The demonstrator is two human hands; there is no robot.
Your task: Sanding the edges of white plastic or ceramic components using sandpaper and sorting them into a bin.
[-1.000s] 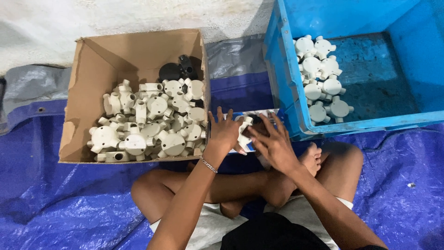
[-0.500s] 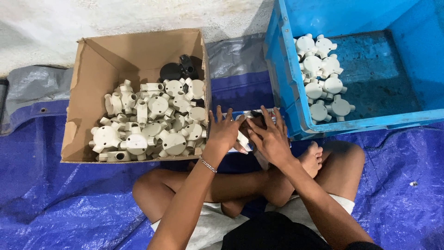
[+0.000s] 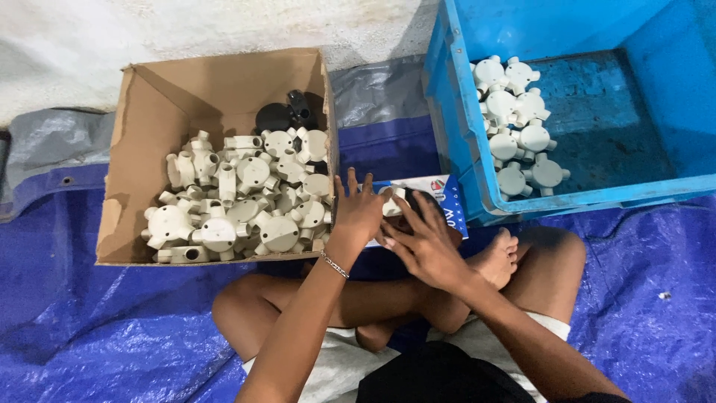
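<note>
Fingers of both the left hand (image 3: pixel 359 213) and right hand (image 3: pixel 426 242) spread around a cream plastic conduit junction box (image 3: pixel 391 204), beside the cardboard box's (image 3: pixel 123 160) right wall; light, rigid, smooth; best gripped by its round body

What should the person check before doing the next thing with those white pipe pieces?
1. Both hands on the piece: left hand and right hand meet over a white fitting: ok.
2. Firm grip on it: mostly hidden by fingers: cannot tell.
3. Cardboard box holds plenty of fittings: ok.
4. Blue crate has room left: ok.
5. Small printed box under the hands is steady: cannot tell.
</note>
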